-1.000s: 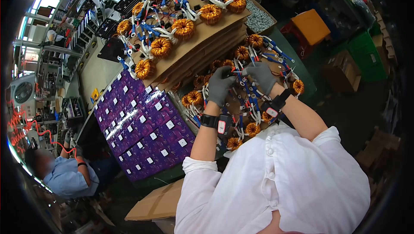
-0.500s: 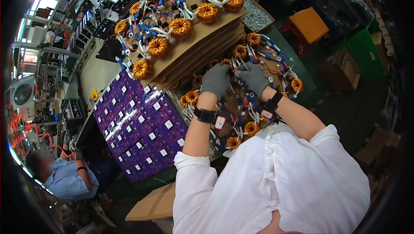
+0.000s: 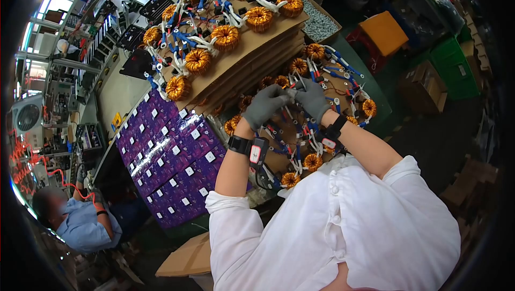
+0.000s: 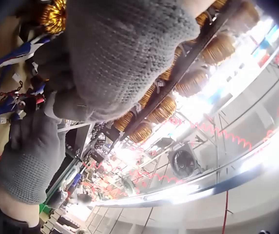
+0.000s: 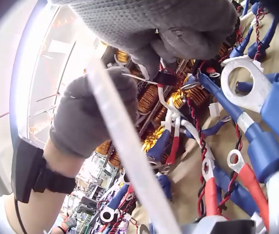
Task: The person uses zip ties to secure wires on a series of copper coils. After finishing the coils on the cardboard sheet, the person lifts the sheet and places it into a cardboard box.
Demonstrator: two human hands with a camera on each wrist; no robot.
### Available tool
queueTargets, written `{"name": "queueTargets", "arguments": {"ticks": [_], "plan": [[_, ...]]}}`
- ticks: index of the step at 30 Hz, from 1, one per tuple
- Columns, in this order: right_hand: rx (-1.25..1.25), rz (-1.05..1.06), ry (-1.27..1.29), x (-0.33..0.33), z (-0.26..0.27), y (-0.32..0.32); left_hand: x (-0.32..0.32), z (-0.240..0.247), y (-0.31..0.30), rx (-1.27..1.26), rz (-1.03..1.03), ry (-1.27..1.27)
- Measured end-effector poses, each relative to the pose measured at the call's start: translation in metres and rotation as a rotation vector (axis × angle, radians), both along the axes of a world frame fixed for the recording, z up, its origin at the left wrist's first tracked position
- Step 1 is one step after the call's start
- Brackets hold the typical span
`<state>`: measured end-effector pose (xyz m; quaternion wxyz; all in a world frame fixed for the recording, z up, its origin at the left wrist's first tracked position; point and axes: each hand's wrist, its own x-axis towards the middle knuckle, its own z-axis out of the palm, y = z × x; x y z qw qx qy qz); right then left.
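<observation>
Two grey-gloved hands meet over the wired coils. In the head view the left hand (image 3: 263, 107) reaches in from the left, its fingertips close to those of the right hand (image 3: 312, 99). The right wrist view shows the left hand (image 5: 93, 114) pinching a thin white strip (image 5: 135, 77). Above it, the right hand (image 5: 163, 27) has curled fingers gripping wires beside a small black block (image 5: 164, 78). A blurred, wide white strip (image 5: 125, 141) crosses the foreground. Copper-wound coils (image 5: 153, 136) and blue-sleeved ring terminals (image 5: 267, 152) lie around; both hands' fingertips are partly hidden.
Left of the hands rises a cardboard stack (image 3: 241, 63) topped with more coils (image 3: 225, 38). Purple sheets with white squares (image 3: 170, 154) lie nearer. An orange-topped stool (image 3: 384, 32) and a carton (image 3: 425, 87) stand right. Another person (image 3: 83, 221) is at lower left.
The left hand and wrist have shifted left and nearer the body, with the left fingers now pointing toward the right hand. The right hand has moved slightly left.
</observation>
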<state>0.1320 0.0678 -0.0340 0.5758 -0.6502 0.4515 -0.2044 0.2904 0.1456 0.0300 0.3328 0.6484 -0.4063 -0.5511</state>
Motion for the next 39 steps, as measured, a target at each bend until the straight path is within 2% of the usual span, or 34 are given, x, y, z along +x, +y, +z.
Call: {"name": "queueTargets", "arguments": {"ticks": [2, 3, 5, 7, 8, 10, 12, 15, 17, 19, 20, 22, 27, 31, 35, 37, 39], "plan": [[0.102, -0.015, -0.099, 0.000, -0.007, -0.002, 0.008, -0.007, -0.002, 0.039, 0.035, 0.067], [0.099, -0.014, -0.099, 0.000, -0.002, -0.001, 0.016, -0.014, -0.006, -0.024, -0.002, 0.147], [0.290, -0.075, -0.262, -0.004, 0.011, 0.003, 0.022, -0.028, -0.007, -0.090, -0.039, 0.229], [0.361, -0.026, -0.268, -0.012, 0.014, -0.002, 0.016, -0.025, -0.005, -0.058, 0.090, 0.327], [0.436, 0.020, -0.276, -0.015, 0.014, -0.004, 0.015, -0.029, -0.004, -0.060, 0.090, 0.328], [0.400, -0.009, -0.337, -0.012, 0.003, -0.002, 0.011, -0.035, -0.002, -0.194, 0.068, 0.238], [0.369, -0.036, -0.396, -0.009, 0.002, 0.002, 0.007, -0.032, -0.003, -0.122, 0.105, 0.228], [0.347, -0.084, -0.290, -0.009, 0.017, 0.003, 0.005, -0.021, -0.005, -0.037, 0.142, 0.220], [0.424, -0.097, -0.293, -0.009, 0.018, 0.001, 0.006, -0.020, -0.007, -0.026, 0.138, 0.222], [0.465, -0.084, -0.287, -0.012, 0.021, -0.001, 0.007, -0.021, -0.010, -0.043, 0.058, 0.069], [0.508, -0.073, -0.280, -0.013, 0.022, -0.002, 0.008, -0.021, -0.012, -0.043, 0.058, 0.069], [0.497, -0.062, -0.297, -0.013, 0.018, -0.003, 0.007, -0.024, -0.016, -0.035, -0.008, -0.119], [0.442, -0.070, -0.365, -0.011, 0.002, -0.001, 0.001, -0.022, -0.018, -0.028, 0.003, -0.241], [0.281, -0.041, -0.268, -0.010, 0.012, 0.000, -0.006, -0.027, -0.017, -0.055, -0.001, -0.378], [0.223, -0.043, -0.264, -0.010, 0.013, 0.001, -0.005, -0.027, -0.014, -0.076, 0.029, -0.311], [0.209, -0.036, -0.249, -0.011, 0.013, 0.001, -0.002, -0.030, -0.012, -0.085, 0.038, -0.157], [0.194, -0.026, -0.233, -0.012, 0.014, 0.000, 0.001, -0.033, -0.013, -0.061, 0.030, -0.117]]}}
